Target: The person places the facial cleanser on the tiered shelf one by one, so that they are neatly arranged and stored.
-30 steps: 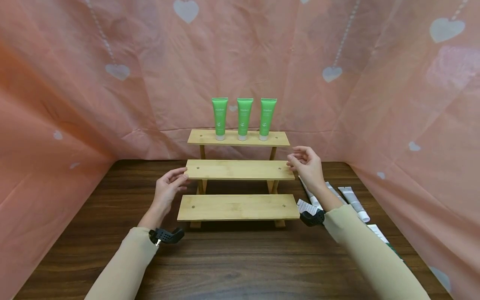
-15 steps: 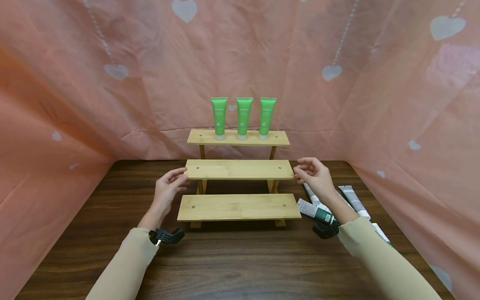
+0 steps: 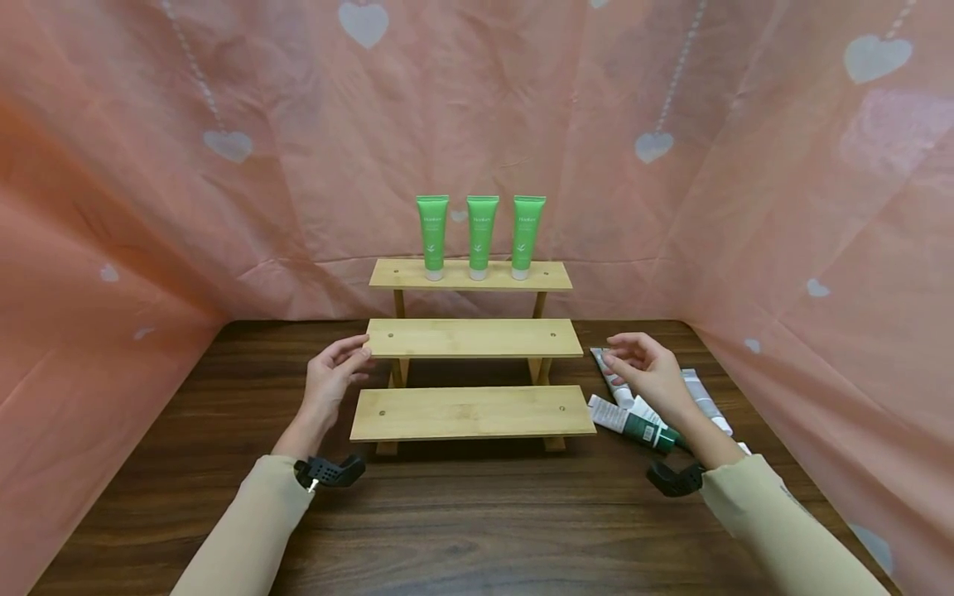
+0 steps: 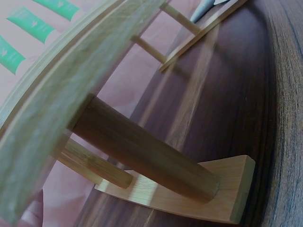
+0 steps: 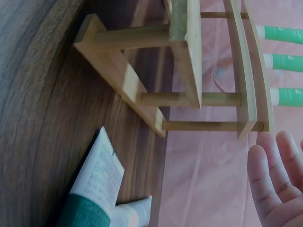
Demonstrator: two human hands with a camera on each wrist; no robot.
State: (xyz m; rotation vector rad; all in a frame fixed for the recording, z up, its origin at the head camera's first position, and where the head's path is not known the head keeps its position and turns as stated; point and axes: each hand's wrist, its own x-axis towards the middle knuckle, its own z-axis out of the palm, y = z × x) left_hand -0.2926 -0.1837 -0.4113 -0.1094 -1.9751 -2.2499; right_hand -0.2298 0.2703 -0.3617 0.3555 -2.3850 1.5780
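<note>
A three-step wooden display stand (image 3: 469,338) faces me on the table. On its top step three green squeeze tubes (image 3: 481,236) stand upright on their white caps, in a row. My left hand (image 3: 328,382) holds the left end of the middle step between thumb and fingers; in the left wrist view the board hides most of that hand. My right hand (image 3: 654,379) hovers empty to the right of the stand, fingers loosely bent, over a group of lying tubes. Among these, a white and dark green tube (image 3: 632,424) lies near the lowest step's right end.
A slim grey-white tube (image 3: 611,377) lies behind the green one, and a grey tube (image 3: 705,401) lies farther right, partly hidden by my right arm. Pink cloth (image 3: 298,207) with white hearts encloses the back and sides of the dark wooden table (image 3: 462,521).
My right hand has drawn away from the middle step's right end, to the right and toward me, uncovering more of the lying tubes. My left hand stays at the left end.
</note>
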